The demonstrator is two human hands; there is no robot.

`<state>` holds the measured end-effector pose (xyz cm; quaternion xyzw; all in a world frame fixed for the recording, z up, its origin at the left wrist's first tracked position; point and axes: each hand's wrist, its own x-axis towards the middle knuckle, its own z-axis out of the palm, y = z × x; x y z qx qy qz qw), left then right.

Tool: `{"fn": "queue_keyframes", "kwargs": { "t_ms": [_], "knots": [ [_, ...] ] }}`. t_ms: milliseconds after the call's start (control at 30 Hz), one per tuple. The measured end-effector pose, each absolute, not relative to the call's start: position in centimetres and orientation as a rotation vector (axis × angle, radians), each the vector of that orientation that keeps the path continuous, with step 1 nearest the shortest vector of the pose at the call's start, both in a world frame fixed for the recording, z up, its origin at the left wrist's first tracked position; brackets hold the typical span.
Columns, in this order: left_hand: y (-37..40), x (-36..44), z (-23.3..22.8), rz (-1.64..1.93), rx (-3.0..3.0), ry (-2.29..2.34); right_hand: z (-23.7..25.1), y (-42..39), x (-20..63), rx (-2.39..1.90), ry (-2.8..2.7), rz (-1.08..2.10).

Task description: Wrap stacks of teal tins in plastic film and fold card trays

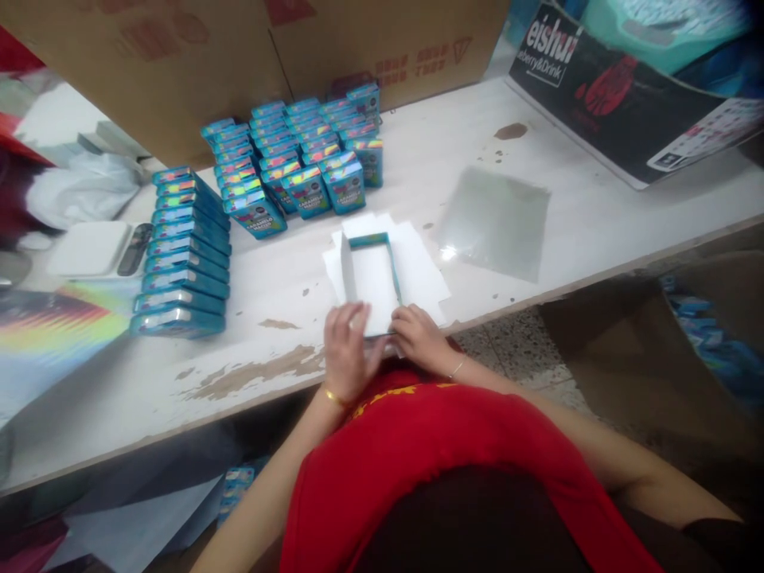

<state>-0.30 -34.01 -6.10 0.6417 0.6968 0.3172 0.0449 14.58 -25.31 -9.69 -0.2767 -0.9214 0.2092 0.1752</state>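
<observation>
In front of me on the table lies a shallow cardboard tray (373,278), white inside with a blue rim, its left wall standing up. White cut card (421,278) spreads out beneath it. My left hand (347,342) grips the tray's near left corner, fingers bent over the edge. At the near right corner, my right hand (418,338) pinches the wall with curled fingers. The thumbs are close together along the near side, and the hands partly hide that edge. Beyond the tray stand several rows of small blue boxes (307,193) printed "Caramelo".
Another row of blue boxes (185,274) stands at the left, beside a white scale (92,248). A clear plastic sheet (498,223) lies to the right. Large brown carton (227,64) stands behind; a black printed box (602,95) is at the back right.
</observation>
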Motion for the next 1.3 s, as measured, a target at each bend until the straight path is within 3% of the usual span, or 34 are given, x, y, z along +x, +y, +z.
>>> {"fn": "queue_keyframes", "kwargs": {
  "t_ms": [133, 233, 367, 500, 1133, 1300],
  "knots": [
    [-32.8, -1.0, -3.7, 0.156, 2.406, 1.95, -9.1, -25.3, 14.9, -0.772, -2.609, 0.692],
    [-31.8, -0.7, -2.9, -0.04, 2.52, 1.868, -8.7, -25.9, 15.3, -0.817, -2.282, 0.899],
    [-31.3, 0.1, -2.3, -0.013, 2.507, 1.945, -8.1, -26.6, 15.1, -1.021, -1.653, 1.355],
    [-31.0, 1.1, -1.8, -0.063, 2.312, 1.948, -7.8, -26.8, 14.7, -1.068, -1.482, 1.618],
    [-29.5, 0.1, -2.3, 0.175, 1.689, 1.719, -8.2, -26.7, 13.9, -0.916, -1.728, 1.569],
    [-29.5, -2.2, 0.3, 0.157, 1.922, 1.498, -8.1, -22.4, 15.1, -0.969, -1.959, 1.541]
  ]
}}
